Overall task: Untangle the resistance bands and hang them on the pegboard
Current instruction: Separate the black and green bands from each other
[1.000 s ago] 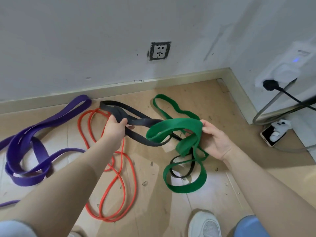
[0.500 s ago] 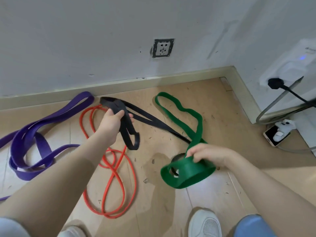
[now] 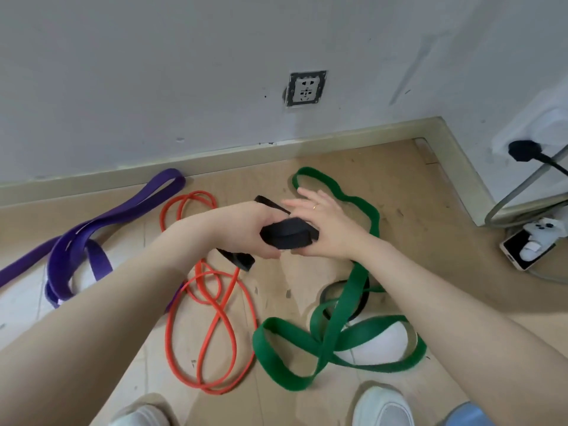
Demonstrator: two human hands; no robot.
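The black band (image 3: pixel 287 236) is a flat, matte strap, bunched into folded layers between both hands above the floor (image 3: pixel 399 192); one loop end hangs below the left wrist and another end pokes out behind the left hand. The left hand (image 3: pixel 249 230) grips the bundle with curled fingers. The right hand (image 3: pixel 327 224) rests against the bundle's right side, fingers extended and spread, thumb beneath the strap. The green band (image 3: pixel 335 339), wide and flat, lies in crossed loops on the floor under the right forearm. The orange band (image 3: pixel 215 302), thin and cord-like, lies in figure-eight coils. The purple band (image 3: pixel 92 238) lies folded at left, near the baseboard (image 3: pixel 92 179).
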